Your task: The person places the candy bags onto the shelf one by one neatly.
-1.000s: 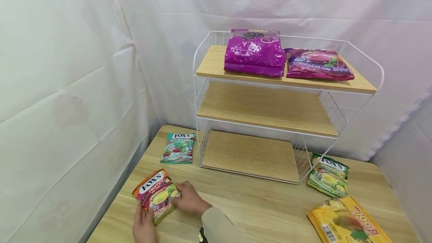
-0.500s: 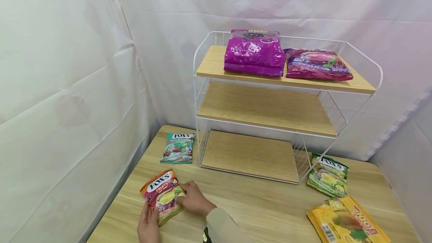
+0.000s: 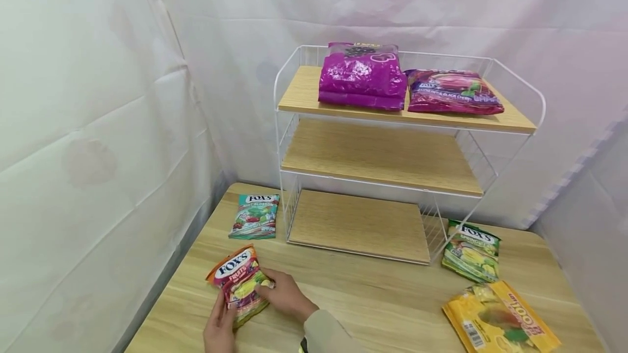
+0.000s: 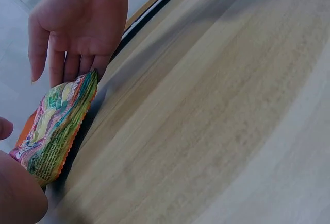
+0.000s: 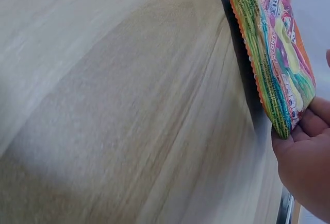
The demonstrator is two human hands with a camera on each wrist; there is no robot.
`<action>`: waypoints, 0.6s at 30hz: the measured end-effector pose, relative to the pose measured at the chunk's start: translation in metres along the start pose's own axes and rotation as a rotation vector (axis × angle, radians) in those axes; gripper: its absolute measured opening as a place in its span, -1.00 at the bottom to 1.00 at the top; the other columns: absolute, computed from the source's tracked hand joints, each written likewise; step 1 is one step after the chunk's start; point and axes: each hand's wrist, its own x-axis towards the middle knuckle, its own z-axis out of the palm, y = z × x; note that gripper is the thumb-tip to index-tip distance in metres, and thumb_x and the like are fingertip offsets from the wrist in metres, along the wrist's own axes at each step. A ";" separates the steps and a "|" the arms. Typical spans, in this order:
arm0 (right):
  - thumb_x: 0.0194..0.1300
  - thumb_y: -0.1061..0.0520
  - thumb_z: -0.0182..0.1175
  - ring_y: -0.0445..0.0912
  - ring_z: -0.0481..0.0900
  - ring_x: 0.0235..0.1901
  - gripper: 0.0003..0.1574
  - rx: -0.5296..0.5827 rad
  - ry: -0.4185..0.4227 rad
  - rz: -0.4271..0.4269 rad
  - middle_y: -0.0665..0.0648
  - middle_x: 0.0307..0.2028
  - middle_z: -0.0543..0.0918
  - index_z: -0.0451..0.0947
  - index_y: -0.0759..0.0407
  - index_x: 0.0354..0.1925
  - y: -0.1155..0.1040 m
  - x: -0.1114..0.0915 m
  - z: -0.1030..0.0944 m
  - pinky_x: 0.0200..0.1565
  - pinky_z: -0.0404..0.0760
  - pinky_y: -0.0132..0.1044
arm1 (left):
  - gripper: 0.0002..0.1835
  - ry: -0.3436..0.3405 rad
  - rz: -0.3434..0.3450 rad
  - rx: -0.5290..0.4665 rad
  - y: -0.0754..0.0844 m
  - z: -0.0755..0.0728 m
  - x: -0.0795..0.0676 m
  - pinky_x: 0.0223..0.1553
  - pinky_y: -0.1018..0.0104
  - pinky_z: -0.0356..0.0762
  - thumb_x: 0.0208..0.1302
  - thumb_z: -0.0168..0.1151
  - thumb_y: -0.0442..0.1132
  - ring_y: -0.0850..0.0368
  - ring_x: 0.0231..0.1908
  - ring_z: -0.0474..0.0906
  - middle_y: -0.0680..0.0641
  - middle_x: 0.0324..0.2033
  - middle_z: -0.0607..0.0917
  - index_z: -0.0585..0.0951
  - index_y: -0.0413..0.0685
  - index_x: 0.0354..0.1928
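Note:
A candy bag (image 3: 243,282) with an orange top edge and "FOX'S FRUITS" lettering is held at an angle between both hands, at the front left of the table. The left hand (image 3: 219,324) grips its lower left edge. On its right side the right hand (image 3: 288,293) has fingers beneath it and the thumb over the front. In the left wrist view, the bag's striped bottom edge (image 4: 62,136) shows, with the right hand's palm beyond it. The right wrist view has the bag (image 5: 278,54) close by the table's surface, its underside hidden.
A white wire rack with three wooden shelves (image 3: 382,157) stands at the back. Purple (image 3: 363,78) and dark red (image 3: 453,91) bags lie on top. On the table are a teal bag (image 3: 254,217), a green bag (image 3: 472,252) and a yellow bag (image 3: 500,320).
Both hands and the orange-edged candy bag have shifted slightly to the right. The head view has turned a little, so the rack appears further left.

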 end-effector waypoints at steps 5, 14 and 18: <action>0.31 -0.13 0.18 0.02 0.41 0.21 -0.35 -0.004 0.007 -0.018 0.05 0.19 0.51 0.42 0.05 0.29 -0.002 -0.005 -0.005 0.19 0.42 -0.03 | -0.28 -0.049 -0.024 0.003 0.004 0.002 -0.003 0.17 0.49 0.27 0.46 0.02 -0.14 -0.14 0.40 -0.06 -0.21 0.45 -0.06 -0.08 -0.06 0.49; 0.32 -0.12 0.18 0.04 0.39 0.23 -0.37 0.023 0.042 -0.042 0.03 0.21 0.50 0.42 0.04 0.29 0.000 -0.017 -0.012 0.20 0.40 -0.02 | -0.29 -0.088 -0.024 0.061 0.007 0.007 -0.004 0.16 0.44 0.27 0.46 0.02 -0.11 -0.14 0.41 -0.08 -0.19 0.46 -0.10 -0.05 -0.06 0.49; 0.33 -0.10 0.18 0.04 0.38 0.23 -0.38 0.046 0.054 -0.057 0.03 0.21 0.50 0.42 0.05 0.29 0.002 -0.023 -0.015 0.22 0.38 -0.02 | -0.30 -0.110 -0.021 0.084 0.005 0.009 -0.004 0.12 0.48 0.32 0.45 0.03 -0.10 -0.14 0.40 -0.04 -0.17 0.46 -0.06 -0.02 -0.04 0.49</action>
